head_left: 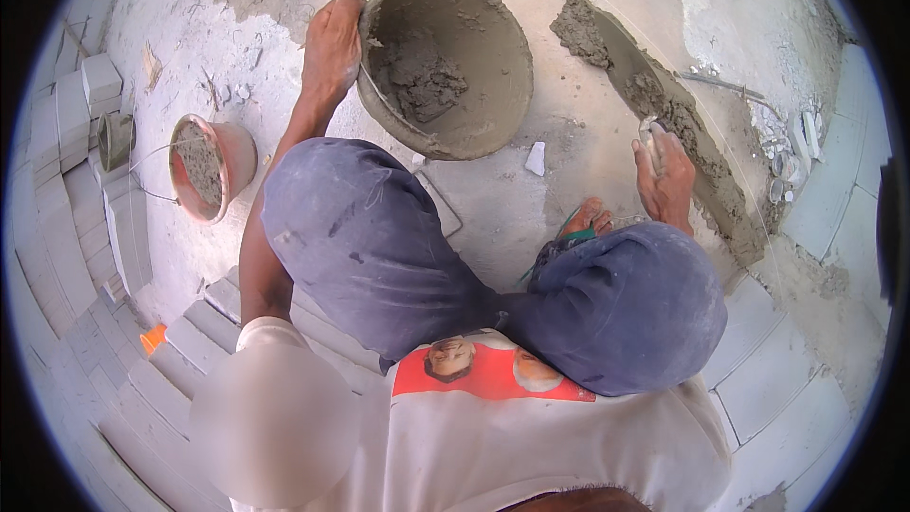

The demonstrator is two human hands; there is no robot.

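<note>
My left hand grips the rim of a wide bucket smeared with grey mortar, at the top middle. The bucket tips toward me, with a clump of wet mortar inside it and a thin wire handle along its left side. On the right, my right hand is closed around the pale handle of a trowel. Its blade cannot be told apart from the mortar around it. A long strip of wet mortar runs along the floor beside this hand, from the upper middle down to the right.
A reddish bucket of mortar stands at the left, beside stacked pale blocks. More blocks lie at lower left. A taut string crosses above the mortar strip. Laid blocks line the right. A white chip lies on the floor.
</note>
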